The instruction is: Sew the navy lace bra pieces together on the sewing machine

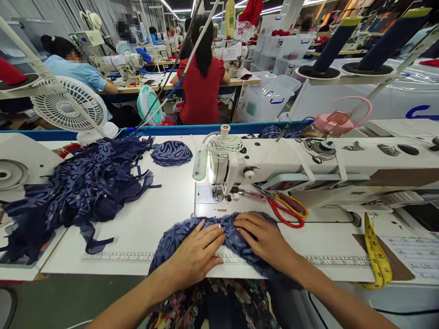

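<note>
A navy lace bra [171,242] lies across the front edge of the sewing table, its two cups side by side below the sewing machine [219,183]. My left hand [200,246] rests flat on the left cup near the centre, fingers stretched out. On the right cup lies my right hand [259,233], fingers spread and slightly bent, pressing the lace. Part of the bra is covered by both hands, and its right end hangs over the table edge. The machine's needle area, lit by a lamp, is just beyond the bra.
Red-handled scissors [284,212] lie by the machine. A yellow tape measure [375,256] hangs over the front edge at right. Navy lace pieces [99,183] are heaped at left, with one cup [171,152] apart. A white fan [70,105] stands behind; co-workers sit further back.
</note>
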{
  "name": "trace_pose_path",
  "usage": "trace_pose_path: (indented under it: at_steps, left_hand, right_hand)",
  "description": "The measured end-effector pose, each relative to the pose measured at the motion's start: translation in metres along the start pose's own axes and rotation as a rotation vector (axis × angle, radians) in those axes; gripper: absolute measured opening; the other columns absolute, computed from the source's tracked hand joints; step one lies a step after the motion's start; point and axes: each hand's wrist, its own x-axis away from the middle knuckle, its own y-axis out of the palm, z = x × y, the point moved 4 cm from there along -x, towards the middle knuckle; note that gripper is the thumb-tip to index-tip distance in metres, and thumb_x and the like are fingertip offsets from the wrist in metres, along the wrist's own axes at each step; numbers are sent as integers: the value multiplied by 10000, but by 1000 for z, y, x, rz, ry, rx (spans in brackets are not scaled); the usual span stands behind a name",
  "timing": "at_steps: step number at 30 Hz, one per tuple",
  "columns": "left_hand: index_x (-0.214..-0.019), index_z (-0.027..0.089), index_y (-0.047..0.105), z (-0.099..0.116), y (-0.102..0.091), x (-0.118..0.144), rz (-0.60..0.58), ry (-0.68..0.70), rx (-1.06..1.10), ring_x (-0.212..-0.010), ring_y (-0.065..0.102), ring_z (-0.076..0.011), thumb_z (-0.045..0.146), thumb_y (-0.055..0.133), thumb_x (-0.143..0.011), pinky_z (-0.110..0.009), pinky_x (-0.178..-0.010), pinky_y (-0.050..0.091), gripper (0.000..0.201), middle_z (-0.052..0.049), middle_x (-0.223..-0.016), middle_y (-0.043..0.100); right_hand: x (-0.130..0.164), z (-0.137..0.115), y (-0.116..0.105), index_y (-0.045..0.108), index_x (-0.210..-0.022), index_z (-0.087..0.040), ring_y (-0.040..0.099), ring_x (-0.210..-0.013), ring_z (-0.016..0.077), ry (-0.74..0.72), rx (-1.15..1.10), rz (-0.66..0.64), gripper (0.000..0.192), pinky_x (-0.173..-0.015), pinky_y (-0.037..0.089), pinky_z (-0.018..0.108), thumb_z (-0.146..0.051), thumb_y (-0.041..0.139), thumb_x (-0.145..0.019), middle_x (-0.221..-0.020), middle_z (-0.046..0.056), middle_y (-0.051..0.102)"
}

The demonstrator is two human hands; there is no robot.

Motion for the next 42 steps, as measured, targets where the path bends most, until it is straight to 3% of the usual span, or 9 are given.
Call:
trace_pose_path:
  at_steps: [4, 8, 16, 22, 27, 31, 34, 37, 42]
  left_hand:
    - [-1335, 114, 492, -9, -5, -3, -17, 31, -3, -1331, 458, -265, 304, 508, -971, -539, -1152, 329, 411, -141, -1362, 563]
    - [-1326, 122, 505, -9, -2, -3, -10, 63, -68, -1326, 462, -258, 295, 517, -968, -524, -1152, 331, 398, -129, -1331, 590]
    - [-1338, 117, 509, -4, 3, 2, 142, 12, -176, -1268, 517, -239, 289, 492, -977, -542, -1201, 196, 400, -101, -1287, 630]
    - [-1350, 115, 503, -5, 1, 1, 102, 7, -167, -1321, 471, -267, 309, 473, -980, -545, -1191, 224, 419, -119, -1317, 608]
    - [-1355, 154, 500, -4, -2, 1, 105, -29, -148, -1310, 485, -257, 327, 484, -978, -586, -1202, 136, 415, -106, -1301, 620]
    - [-1357, 155, 490, -2, -8, -1, 72, -52, -114, -1300, 493, -266, 351, 514, -967, -608, -1192, 139, 437, -104, -1305, 615]
    - [-1319, 146, 514, -3, -11, -5, 65, -66, -69, -1268, 522, -266, 347, 518, -964, -605, -1171, 227, 408, -120, -1266, 630]
    - [-1238, 138, 560, -11, -13, -6, 145, -95, -53, -1186, 578, -237, 277, 496, -973, -560, -1154, 304, 306, -115, -1190, 660]
    - [-1203, 163, 576, -21, -9, -8, 146, -95, -82, -1128, 601, -214, 244, 507, -970, -550, -1165, 284, 257, -76, -1138, 672]
  right_hand:
    - [-26, -5, 2, 626, -1028, -240, 591, -933, 193, 114, 5, -7, 137, -857, 452, 361, -209, 519, -947, -974, 39, 649]
    - [-42, -7, 22, 598, -938, -219, 561, -919, 202, 94, 71, -81, 42, -835, 391, 358, -205, 568, -912, -930, 33, 643]
    - [-53, 3, 34, 531, -822, -200, 528, -801, 188, 94, 87, -142, 109, -811, 309, 355, -135, 507, -906, -825, 20, 636]
    - [-58, 6, 35, 546, -837, -210, 549, -819, 188, 131, 89, -162, 98, -808, 313, 346, -167, 507, -915, -805, 12, 642]
    - [-60, 11, 32, 570, -838, -224, 566, -831, 185, 139, 84, -156, 89, -800, 353, 336, -193, 530, -911, -807, -6, 645]
    - [-54, 6, 22, 599, -940, -222, 573, -935, 212, 145, 95, -74, 134, -863, 399, 366, -171, 475, -934, -947, 40, 653]
    - [-40, -6, 17, 601, -1015, -209, 567, -968, 209, 63, 38, -1, 195, -889, 434, 367, -151, 422, -963, -1003, 69, 634]
    - [-25, -14, 21, 609, -1042, -205, 569, -963, 201, -64, -31, -32, 190, -857, 475, 352, -153, 440, -972, -1006, 72, 633]
    - [-19, -5, 22, 633, -1097, -225, 597, -999, 211, -129, -27, -22, 203, -897, 502, 402, -176, 485, -968, -1054, 71, 669]
